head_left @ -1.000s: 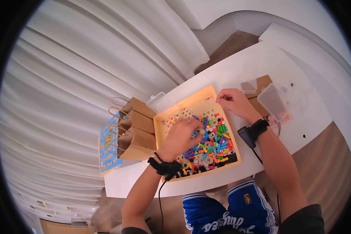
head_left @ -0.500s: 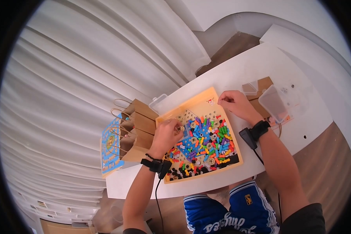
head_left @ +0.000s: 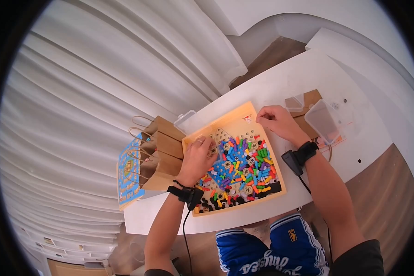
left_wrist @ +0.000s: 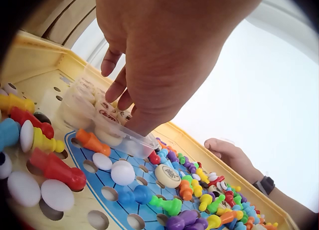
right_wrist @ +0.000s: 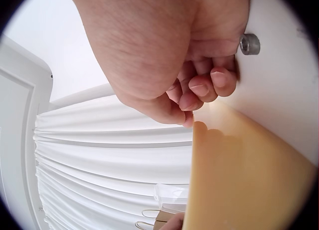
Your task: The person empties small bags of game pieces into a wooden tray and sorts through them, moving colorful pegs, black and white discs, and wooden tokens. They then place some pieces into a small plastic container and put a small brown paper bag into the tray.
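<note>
My left hand [head_left: 198, 162] reaches down into a clear plastic box [left_wrist: 137, 147] of round wooden Chinese chess discs [left_wrist: 107, 117]. Its thumb dips inside the wall and the fingertips are right among the discs; I cannot tell whether it pinches one. The box stands in the left part of a yellow tray [head_left: 238, 208]. Loose colored pegs [left_wrist: 57, 170] and more wooden discs [left_wrist: 168, 176] lie over the tray's blue printed, holed board [left_wrist: 107, 175]. At the tray's upper right corner, my right hand [head_left: 280, 122] rests loosely curled, thumb tip close to the rim [right_wrist: 197, 155], holding nothing visible.
Brown paper bags [head_left: 163, 156] stand left of the tray, with a blue board [head_left: 129, 172] behind them. A clear lid [head_left: 185, 120] lies beyond the tray. To the right are a clear container [head_left: 323, 120], brown cardboard [head_left: 312, 97] and small dark bits on the white table [head_left: 354, 133].
My left hand moved left from the middle of the pegs to the clear box with a wooden disc, and its fingers have lowered there since. The right hand stays by the tray corner.
</note>
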### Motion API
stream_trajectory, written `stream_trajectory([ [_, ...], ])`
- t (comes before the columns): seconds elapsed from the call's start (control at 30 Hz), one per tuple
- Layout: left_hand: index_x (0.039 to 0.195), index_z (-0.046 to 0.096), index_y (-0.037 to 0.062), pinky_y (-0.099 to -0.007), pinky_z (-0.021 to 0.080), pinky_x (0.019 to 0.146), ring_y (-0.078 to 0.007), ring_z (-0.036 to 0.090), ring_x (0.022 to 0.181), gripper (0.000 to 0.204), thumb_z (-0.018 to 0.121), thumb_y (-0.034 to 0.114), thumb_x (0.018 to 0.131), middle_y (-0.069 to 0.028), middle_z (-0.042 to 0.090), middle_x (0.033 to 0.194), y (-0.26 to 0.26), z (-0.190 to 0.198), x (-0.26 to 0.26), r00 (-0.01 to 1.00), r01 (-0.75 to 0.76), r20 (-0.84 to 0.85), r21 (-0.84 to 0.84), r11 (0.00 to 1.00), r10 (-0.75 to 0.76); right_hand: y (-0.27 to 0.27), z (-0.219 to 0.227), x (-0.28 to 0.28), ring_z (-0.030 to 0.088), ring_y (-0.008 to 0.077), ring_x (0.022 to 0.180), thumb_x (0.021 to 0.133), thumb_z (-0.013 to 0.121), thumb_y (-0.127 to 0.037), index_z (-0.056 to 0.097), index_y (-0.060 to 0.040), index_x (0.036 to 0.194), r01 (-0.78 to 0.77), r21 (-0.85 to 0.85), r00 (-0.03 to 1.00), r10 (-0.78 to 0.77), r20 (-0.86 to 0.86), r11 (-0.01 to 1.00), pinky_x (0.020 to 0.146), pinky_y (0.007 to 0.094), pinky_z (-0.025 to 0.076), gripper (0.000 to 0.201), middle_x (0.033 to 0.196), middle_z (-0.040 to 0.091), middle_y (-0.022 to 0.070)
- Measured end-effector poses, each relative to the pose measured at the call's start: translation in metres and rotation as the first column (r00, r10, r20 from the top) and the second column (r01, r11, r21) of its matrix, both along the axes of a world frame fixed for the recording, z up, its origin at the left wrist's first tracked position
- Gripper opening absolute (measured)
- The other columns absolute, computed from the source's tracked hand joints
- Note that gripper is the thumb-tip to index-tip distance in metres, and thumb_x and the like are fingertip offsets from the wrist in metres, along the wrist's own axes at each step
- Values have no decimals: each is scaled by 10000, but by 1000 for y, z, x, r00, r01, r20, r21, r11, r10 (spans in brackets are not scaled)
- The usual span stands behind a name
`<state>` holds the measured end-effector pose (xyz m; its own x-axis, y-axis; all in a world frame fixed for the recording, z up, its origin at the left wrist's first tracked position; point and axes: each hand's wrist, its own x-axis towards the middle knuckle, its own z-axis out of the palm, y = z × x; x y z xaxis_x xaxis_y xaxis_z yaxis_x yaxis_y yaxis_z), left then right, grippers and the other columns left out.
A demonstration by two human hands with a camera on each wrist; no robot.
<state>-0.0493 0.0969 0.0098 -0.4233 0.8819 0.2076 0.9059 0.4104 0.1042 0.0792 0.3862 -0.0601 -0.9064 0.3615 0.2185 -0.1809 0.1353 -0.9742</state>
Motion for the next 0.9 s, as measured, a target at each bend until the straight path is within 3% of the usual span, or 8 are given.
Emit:
stream_trajectory([
  [0.3,1093,580,43,-444,533,834,-355,642,974,345,783,111,823,-140,615,1094,1,-1,-1,999,-40,0,-7,999,40,0,1,2,571,93,735,928,706,-158,717,10,924,-7,-12,1000,7,8,1000,695,272,470,169,770,654,13],
  [0.4,1042,613,36,-434,525,840,-339,648,983,272,777,97,834,-136,629,1023,-3,9,5,986,-80,149,65,995,69,1,1,2,572,92,736,929,707,-161,717,10,927,-6,-23,1000,6,5,1000,699,268,471,172,772,653,11],
  [0.47,964,642,19,-349,515,707,-229,646,795,146,753,64,880,-105,639,894,-12,16,7,953,-119,295,181,976,61,1,2,3,573,92,738,930,706,-162,718,10,929,-5,-33,1000,5,22,999,702,266,472,173,773,654,11],
  [0.5,964,642,19,-349,515,707,-229,646,795,146,753,64,880,-105,639,894,-18,14,7,952,-117,301,185,976,57,1,3,3,575,90,742,931,705,-160,718,11,933,-2,-25,999,3,43,1000,708,263,475,171,776,654,12],
  [0.57,913,659,9,-270,464,648,-104,572,707,81,726,52,927,-55,613,788,-33,8,8,859,-218,511,289,932,43,1,3,2,577,88,746,932,704,-157,718,11,937,0,-3,998,0,69,1000,713,261,477,169,778,654,12],
  [0.63,913,650,9,-259,455,667,-84,554,720,83,715,51,944,-28,603,794,-47,0,9,797,-242,604,330,913,-6,0,4,1,497,17,669,971,695,-157,698,-21,959,-16,2,999,16,42,1000,573,206,377,136,760,598,-54],
  [0.7,915,633,10,-236,437,705,-44,519,748,95,692,49,978,26,584,807,-58,-10,9,652,-290,749,385,876,-114,-1,13,6,483,12,655,976,690,-166,697,-25,961,-16,9,997,15,81,1000,559,204,361,142,755,594,-58],
  [0.9,878,587,21,-231,416,721,-59,502,762,168,654,89,1017,33,564,809,-91,-18,2,434,-307,855,436,846,-283,-3,16,9,460,21,639,984,683,-169,694,-33,972,-32,-48,989,38,142,998,560,207,349,137,752,576,-61],
])
